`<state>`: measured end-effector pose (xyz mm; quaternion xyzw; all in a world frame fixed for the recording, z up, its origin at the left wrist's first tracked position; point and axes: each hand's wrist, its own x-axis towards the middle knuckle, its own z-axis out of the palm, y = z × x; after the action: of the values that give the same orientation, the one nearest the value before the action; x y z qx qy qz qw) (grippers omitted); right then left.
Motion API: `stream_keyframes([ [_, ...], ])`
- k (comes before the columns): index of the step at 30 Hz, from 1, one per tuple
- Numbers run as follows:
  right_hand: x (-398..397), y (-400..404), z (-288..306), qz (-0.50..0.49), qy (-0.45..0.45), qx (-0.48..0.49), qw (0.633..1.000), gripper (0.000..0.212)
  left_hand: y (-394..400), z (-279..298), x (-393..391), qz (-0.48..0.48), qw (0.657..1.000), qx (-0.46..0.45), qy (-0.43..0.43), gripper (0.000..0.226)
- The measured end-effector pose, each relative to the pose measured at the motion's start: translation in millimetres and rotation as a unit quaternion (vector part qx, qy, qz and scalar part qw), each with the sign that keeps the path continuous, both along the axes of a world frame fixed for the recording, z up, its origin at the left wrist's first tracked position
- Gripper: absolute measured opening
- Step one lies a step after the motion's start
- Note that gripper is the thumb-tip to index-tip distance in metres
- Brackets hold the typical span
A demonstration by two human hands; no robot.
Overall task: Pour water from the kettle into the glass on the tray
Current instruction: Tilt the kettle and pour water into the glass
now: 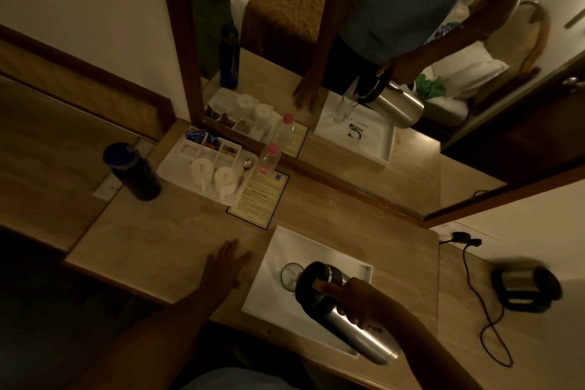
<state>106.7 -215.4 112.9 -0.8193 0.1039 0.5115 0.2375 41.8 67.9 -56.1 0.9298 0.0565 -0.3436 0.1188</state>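
Note:
A steel kettle [351, 320] with a black lid and handle is tilted over the white tray [319, 250], its top end leaning toward the clear glass [289, 274]. My right hand [354, 298] grips the kettle's handle. The glass stands upright on the tray, partly hidden behind the kettle's lid. My left hand [226, 264] lies flat on the wooden counter just left of the tray, fingers spread, holding nothing. The dim light hides any stream of water.
A tea tray [177, 165] with two white cups, sachets and a spoon sits at the back left. Beside it stand a pink-capped bottle [269, 160] and a dark flask [134, 172]. The kettle base [527, 290] and its cord lie at the right. A mirror lines the back.

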Motion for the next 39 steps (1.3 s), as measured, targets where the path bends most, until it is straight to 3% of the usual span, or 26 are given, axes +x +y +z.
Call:
stream_keyframes([
  [26, 11, -9, -9, 0.03, 0.0, -0.004, 1.0, 0.052, 1, -2, -4, 0.008, 1.0, -0.009, -0.008, 0.084],
  [31, 11, -9, -7, 0.038, 0.003, 0.0, 0.999, 0.044, 2, 0, -2, 0.004, 1.0, -0.008, -0.003, 0.086],
  [39, 13, -10, -6, 0.042, 0.01, 0.001, 0.999, 0.049, 2, 0, -3, 0.001, 1.0, -0.004, -0.007, 0.085],
])
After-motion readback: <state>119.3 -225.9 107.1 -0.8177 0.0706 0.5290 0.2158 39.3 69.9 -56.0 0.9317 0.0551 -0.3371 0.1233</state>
